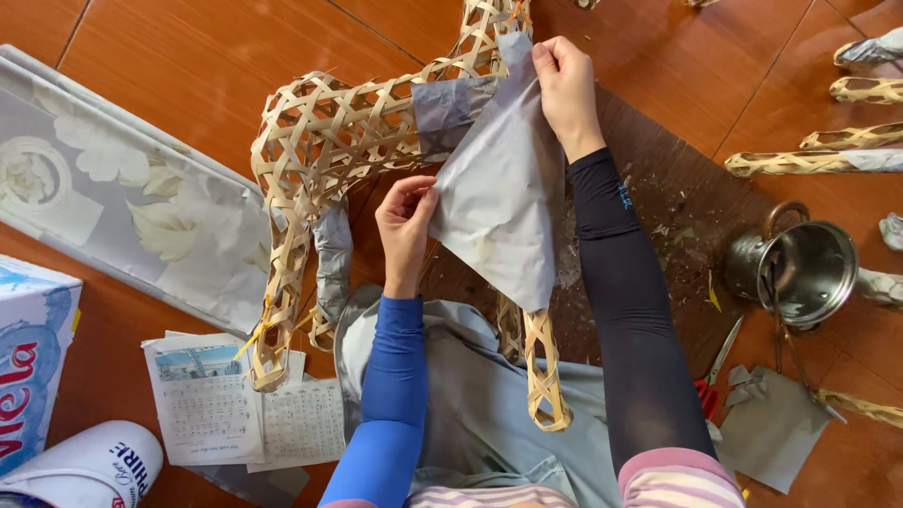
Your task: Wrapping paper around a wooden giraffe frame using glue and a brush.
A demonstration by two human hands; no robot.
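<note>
Pinching grey paper sheet point(494, 212), left hand point(406, 226) grip closed on edge, right hand point(567, 89) grip clamped on top, woven bamboo frame point(329, 150) beneath

both hands pressing grey paper point(499, 202) onto woven bamboo frame point(329, 141)

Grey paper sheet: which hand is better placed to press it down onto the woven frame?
Left, probably. The left hand pinches the grey paper sheet at its side edge, beside the woven bamboo frame. The right hand pins the top corner against the frame, so it seems busy anchoring.

metal pot point(804, 273), red-handled scissors point(712, 378), calendar sheets point(240, 400), flowered roll point(122, 202)
</note>
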